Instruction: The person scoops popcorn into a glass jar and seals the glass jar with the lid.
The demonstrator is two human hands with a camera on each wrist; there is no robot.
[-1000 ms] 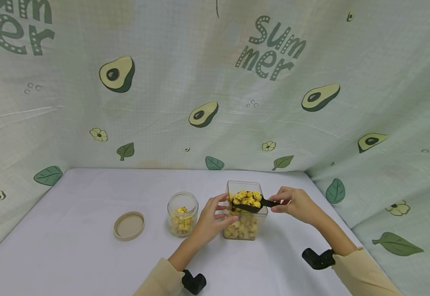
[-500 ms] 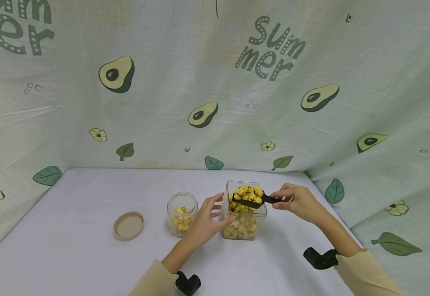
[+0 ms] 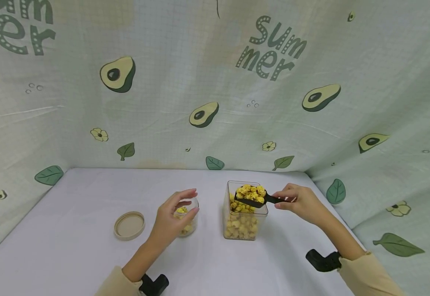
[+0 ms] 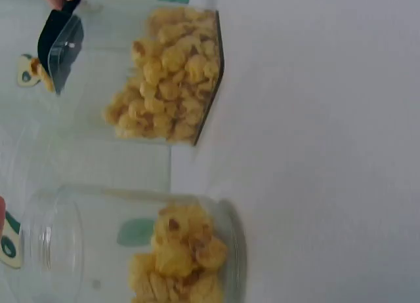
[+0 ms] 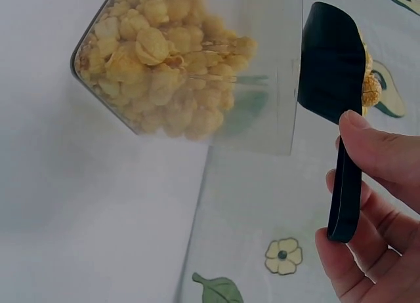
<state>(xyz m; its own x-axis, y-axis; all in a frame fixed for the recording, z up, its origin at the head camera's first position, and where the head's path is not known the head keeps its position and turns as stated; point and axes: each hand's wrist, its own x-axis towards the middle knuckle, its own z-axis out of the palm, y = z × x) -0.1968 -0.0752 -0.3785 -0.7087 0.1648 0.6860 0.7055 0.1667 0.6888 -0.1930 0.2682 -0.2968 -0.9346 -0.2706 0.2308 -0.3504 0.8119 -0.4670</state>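
My right hand (image 3: 300,203) pinches the handle of a black scoop (image 3: 251,203) heaped with yellow popcorn (image 3: 251,192). The scoop is level over the mouth of a clear square container (image 3: 259,222), which is more than half full of popcorn. In the right wrist view, the thumb lies on the handle (image 5: 345,198) with fingers behind it. My left hand (image 3: 166,220) is at the round glass jar (image 3: 195,218), thumb and fingers spread in a loose curve and partly hiding it. Contact with the jar cannot be told. Some popcorn (image 4: 180,257) lies in the jar's bottom.
A round beige lid (image 3: 129,226) lies on the white table (image 3: 70,246) left of the jar. Behind the table hangs a pale curtain (image 3: 155,74) printed with avocados and leaves. The container and jar stand a short gap apart.
My left hand has left the square container's side and moved left to the jar. The loaded scoop has risen slightly above the container's popcorn and shifted a little right.
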